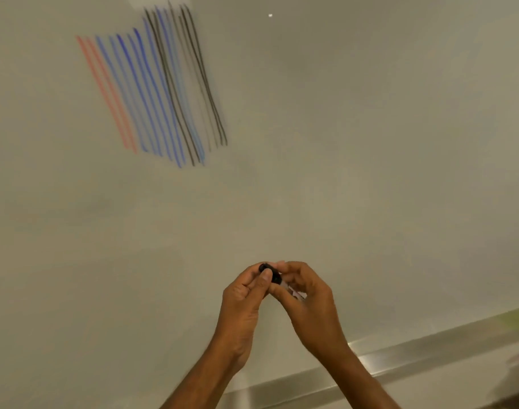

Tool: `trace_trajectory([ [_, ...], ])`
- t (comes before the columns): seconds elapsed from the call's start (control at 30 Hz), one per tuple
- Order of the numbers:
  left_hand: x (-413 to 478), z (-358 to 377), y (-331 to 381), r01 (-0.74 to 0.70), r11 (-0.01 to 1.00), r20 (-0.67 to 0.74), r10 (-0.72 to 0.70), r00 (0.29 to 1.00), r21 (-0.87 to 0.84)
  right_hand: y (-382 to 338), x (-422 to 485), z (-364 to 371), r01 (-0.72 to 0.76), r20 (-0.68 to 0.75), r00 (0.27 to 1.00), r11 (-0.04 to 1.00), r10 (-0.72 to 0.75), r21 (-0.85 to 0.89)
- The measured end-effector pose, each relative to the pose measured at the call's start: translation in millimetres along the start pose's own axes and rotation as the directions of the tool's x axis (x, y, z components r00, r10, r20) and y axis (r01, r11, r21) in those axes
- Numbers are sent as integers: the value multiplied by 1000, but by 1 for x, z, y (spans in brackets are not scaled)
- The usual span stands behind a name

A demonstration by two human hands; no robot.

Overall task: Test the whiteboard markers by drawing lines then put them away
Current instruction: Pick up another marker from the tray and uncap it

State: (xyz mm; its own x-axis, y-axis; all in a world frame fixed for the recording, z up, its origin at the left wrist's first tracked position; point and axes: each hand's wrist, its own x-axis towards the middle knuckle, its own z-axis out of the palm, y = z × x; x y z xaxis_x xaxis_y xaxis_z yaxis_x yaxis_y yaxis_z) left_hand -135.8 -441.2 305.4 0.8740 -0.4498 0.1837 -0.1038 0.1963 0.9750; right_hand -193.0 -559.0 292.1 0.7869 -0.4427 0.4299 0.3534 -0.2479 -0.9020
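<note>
By the whiteboard [370,143], the left hand [243,299] pinches the black cap [267,268] of a marker [277,278]. The right hand [311,299] grips its barrel.

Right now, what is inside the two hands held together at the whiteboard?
A marker: the left hand pinches its black cap, the right hand grips its pale barrel. Fingers cover most of the barrel; the tip and the cap's seating cannot be seen.

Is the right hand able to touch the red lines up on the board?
Probably yes, with a stretch: only bare whiteboard lies between the right hand and the red lines, high and to the left. But its fingers hold the marker, with the left hand.
</note>
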Motion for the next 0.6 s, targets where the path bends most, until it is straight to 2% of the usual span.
trace_trajectory([
  [0.03,-1,-6,7,6,1000,20,-6,1000,-13,-11,1,3,-63,53,997,994,59,87],
  [0.17,-6,-28,35,22,997,103,-14,995,-77,-44,2,14,-265,297,934,944,201,197],
  [0.33,-11,-47,61,52,993,210,-29,977,-104,-69,5,30,-441,445,846,855,294,273],
  [0.47,-13,-59,76,28,993,239,-1,971,-111,-80,4,45,-489,496,822,795,281,360],
  [0.6,-13,-66,87,14,988,219,21,976,-154,-89,6,59,-473,440,847,802,298,366],
])
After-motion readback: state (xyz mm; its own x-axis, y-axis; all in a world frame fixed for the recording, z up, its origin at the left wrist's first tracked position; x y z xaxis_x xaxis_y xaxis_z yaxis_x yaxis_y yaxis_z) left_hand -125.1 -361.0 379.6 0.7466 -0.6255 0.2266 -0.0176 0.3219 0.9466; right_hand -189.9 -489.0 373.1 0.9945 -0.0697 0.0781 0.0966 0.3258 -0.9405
